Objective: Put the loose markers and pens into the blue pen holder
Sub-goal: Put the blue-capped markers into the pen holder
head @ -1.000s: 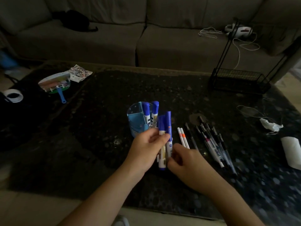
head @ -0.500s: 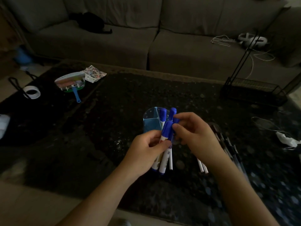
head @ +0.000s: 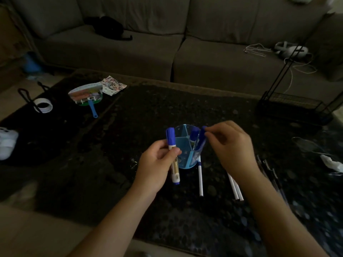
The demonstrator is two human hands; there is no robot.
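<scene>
Left hand (head: 157, 164) grips one blue-capped marker (head: 173, 156) upright beside the blue pen holder (head: 185, 145). Right hand (head: 232, 145) pinches the cap of a second marker (head: 201, 138) standing inside the holder.

Hidden and unclear parts
Right hand (head: 232, 147) covers the white pens' (head: 235, 188) tops; dark pens (head: 269, 169) blurred, uncountable.

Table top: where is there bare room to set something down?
Bare: the middle of the table between the fan and wire rack, and the near left edge. Crowded: around the pen holder and the loose pens to its right.
</scene>
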